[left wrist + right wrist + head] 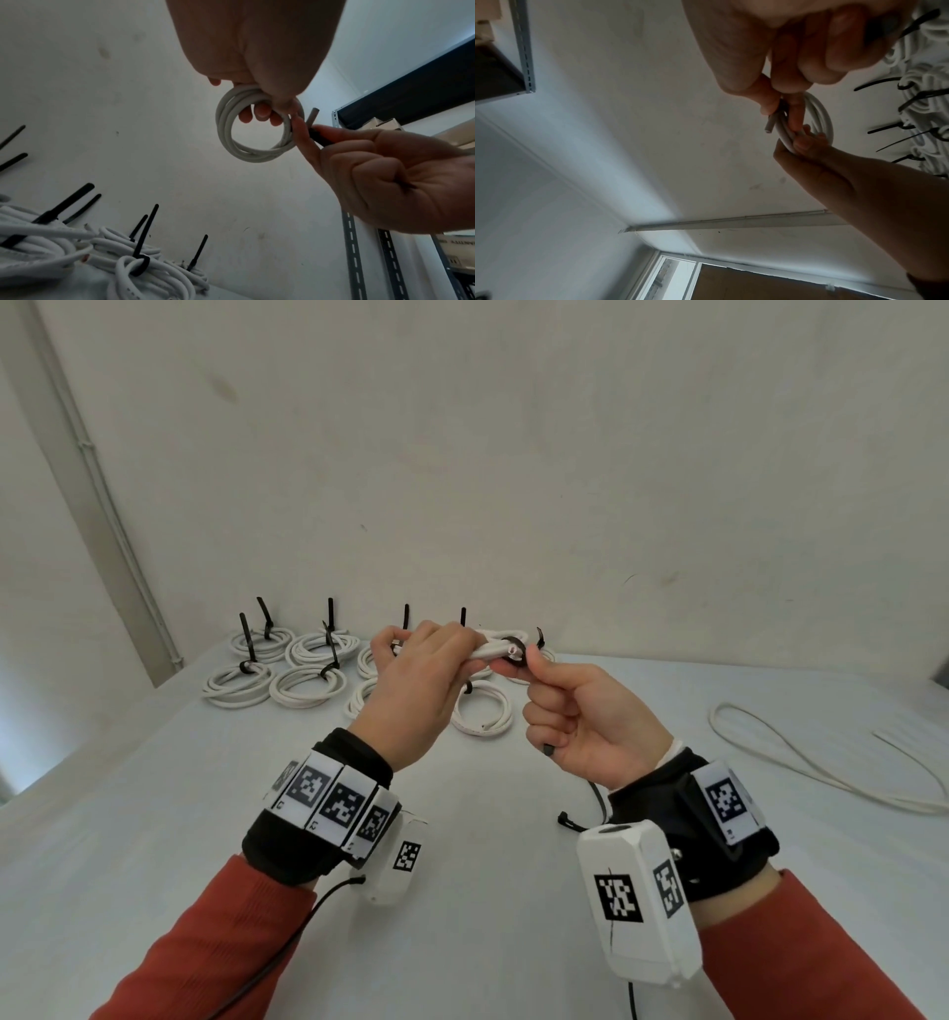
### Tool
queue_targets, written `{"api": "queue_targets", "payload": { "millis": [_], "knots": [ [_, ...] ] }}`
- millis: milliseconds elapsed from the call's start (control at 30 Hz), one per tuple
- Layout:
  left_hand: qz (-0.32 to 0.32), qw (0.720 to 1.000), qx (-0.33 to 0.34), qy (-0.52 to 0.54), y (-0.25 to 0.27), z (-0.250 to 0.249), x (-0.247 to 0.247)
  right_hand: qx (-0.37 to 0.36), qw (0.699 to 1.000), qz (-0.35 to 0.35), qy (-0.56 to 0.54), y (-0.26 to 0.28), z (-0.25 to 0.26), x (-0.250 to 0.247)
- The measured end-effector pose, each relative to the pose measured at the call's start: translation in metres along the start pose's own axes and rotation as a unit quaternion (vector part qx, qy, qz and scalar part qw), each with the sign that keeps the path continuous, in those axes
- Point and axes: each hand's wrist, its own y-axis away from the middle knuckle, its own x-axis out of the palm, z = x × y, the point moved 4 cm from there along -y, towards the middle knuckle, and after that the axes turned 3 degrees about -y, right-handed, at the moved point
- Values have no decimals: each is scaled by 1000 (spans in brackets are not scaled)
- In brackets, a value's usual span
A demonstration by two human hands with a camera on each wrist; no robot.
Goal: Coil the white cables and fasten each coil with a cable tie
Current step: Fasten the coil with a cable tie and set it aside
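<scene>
1. The left hand (416, 670) grips the white coil (253, 130) above the tabletop (513, 814); the right hand (580, 716) pinches the black cable tie (515, 652) looped round it.
2. The cable looks light, stiff and springy, so it is best gripped across all turns beside the tie.
3. No brand or writing is legible; only square coded markers on the wristbands (334, 806).
</scene>
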Motion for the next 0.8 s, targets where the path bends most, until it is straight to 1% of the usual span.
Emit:
{"api": "queue_targets", "payload": {
  "millis": [167, 267, 333, 400, 467, 533, 567, 600, 633, 667, 700, 733, 767, 800],
  "knots": [
    [-18, 998, 40, -48, 0, 0, -4, -18, 999, -32, 12, 1, -3, 0],
    [-19, 996, 65, -54, -2, 2, -3, -27, 998, -42, 23, 0, -3, -1],
    [-14, 997, 67, -44, -2, 5, 0, -30, 998, -37, 39, -2, -3, -1],
    [-2, 1000, 30, 4, -2, 6, 3, -31, 995, -31, 85, -4, -3, -1],
    [11, 995, -51, 90, -1, 6, 7, -35, 992, -32, 119, -6, -1, -5],
    [17, 974, -146, 171, 1, 7, 11, -58, 989, -60, 119, -6, 7, -14],
    [20, 956, -197, 214, 2, 8, 13, -78, 985, -88, 128, -7, 12, -20],
    [25, 928, -250, 275, 3, 8, 15, -98, 977, -119, 148, -7, 16, -26],
    [31, 886, -299, 353, 4, 8, 18, -110, 969, -142, 171, -7, 19, -32],
    [39, 833, -344, 432, 6, 7, 23, -109, 964, -148, 190, -8, 21, -36],
    [51, 777, -377, 501, 7, 4, 28, -95, 967, -134, 198, -10, 20, -38],
    [63, 731, -397, 551, 9, 1, 32, -70, 973, -106, 191, -11, 18, -37],
    [75, 699, -409, 582, 9, -2, 36, -45, 980, -77, 176, -11, 15, -35],
    [82, 678, -415, 602, 9, -4, 38, -27, 984, -55, 165, -11, 13, -33]
  ]
}}
